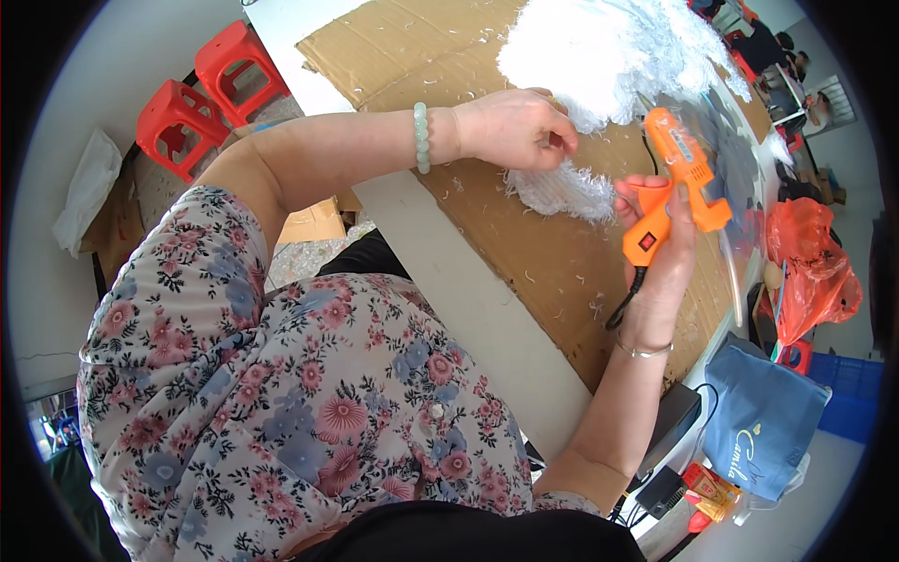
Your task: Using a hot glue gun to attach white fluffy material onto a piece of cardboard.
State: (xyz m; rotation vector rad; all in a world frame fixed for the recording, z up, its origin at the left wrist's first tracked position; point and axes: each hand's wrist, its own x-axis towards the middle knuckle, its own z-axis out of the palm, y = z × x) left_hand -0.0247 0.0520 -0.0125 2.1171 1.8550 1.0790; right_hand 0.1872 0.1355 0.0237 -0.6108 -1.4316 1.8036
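My right hand [676, 245] is wrapped round the handle of an orange hot glue gun [676, 145], whose nozzle points away from me toward a white heap of shaggy fringed material [599, 56]. A black cord runs from the handle's base, and a pale stick [732, 281] extends behind the gun's body. To the left, my left hand [515, 129] is closed, thumb and fingertips curled together; whatever lies between them is too small to make out. Just beyond its fingertips, toward the glue gun, a small white fringed piece [562, 192] rests on brown cardboard [496, 229].
Loose white threads are scattered over the cardboard, which covers a white table [421, 234]. Red stools [178, 126] stand at the left. At the right are a red plastic bag [810, 267], a blue bag [763, 412] and a dark box with cables [670, 426]. Other people sit far right.
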